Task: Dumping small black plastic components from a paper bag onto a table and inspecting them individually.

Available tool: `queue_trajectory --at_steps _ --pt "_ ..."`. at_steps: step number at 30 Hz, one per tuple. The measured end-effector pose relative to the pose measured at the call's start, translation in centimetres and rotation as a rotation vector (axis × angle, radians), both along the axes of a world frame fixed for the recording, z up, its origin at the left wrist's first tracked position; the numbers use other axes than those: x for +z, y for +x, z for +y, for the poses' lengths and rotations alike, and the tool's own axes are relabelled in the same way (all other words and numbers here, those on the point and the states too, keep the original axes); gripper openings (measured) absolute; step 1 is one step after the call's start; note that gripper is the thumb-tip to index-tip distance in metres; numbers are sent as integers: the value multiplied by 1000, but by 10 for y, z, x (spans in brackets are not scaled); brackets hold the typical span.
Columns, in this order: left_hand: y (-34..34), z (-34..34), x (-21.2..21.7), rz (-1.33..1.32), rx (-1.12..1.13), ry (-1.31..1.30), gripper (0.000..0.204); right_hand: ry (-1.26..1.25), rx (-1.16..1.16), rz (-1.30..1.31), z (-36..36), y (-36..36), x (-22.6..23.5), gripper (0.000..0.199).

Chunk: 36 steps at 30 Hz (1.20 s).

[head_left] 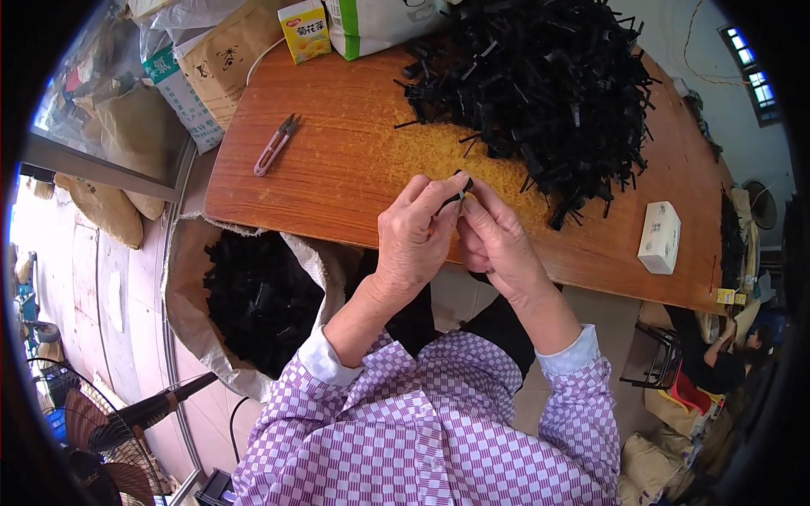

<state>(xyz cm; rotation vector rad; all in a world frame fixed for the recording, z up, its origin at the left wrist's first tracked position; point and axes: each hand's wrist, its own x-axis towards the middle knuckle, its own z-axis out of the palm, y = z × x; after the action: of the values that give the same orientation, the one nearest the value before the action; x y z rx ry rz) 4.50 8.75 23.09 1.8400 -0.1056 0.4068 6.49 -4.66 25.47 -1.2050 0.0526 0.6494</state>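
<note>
Both hands meet over the near edge of the wooden table (337, 169), pinching one small black plastic part (460, 191) between them. My left hand (415, 226) is closed on its left side, thumb and index finger pressed together. From the right, my right hand (498, 240) grips the same piece with thumb and fingers. Fingers hide most of it, so its exact shape cannot be made out. Just beyond the hands rises a large heap of similar black plastic parts (540, 84). A pair of pink-handled thread snips (277, 148) lies on the table to the left.
Below the table's left edge stands an open white woven sack (190, 304) holding many black pieces. A white tissue box (660, 238) sits on the right. A yellow box (305, 32) and bags line the far left edge. A fan (93, 430) stands lower left; another person (730, 358) sits far right.
</note>
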Motion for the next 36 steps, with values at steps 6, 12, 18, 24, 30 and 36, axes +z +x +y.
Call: queue_trajectory --at_steps 6,12,18,24,30,36 --pt "-12 2 -4 67 -81 140 34 43 106 52 -18 -11 -3 30" --pt "-31 3 5 320 -298 -733 40 -199 30 -443 -27 -32 -15 24" --pt "-55 4 18 387 -400 -1007 38 34 4 -410 -42 -57 1 18" --pt "-83 4 25 445 -566 -977 35 127 32 -357 -40 -76 7 18" --pt "-100 -3 28 463 -567 -818 38 80 57 -299 -48 -91 9 14" --pt "-105 -14 26 309 -474 -86 41 -114 38 -428 -46 -100 3 14"
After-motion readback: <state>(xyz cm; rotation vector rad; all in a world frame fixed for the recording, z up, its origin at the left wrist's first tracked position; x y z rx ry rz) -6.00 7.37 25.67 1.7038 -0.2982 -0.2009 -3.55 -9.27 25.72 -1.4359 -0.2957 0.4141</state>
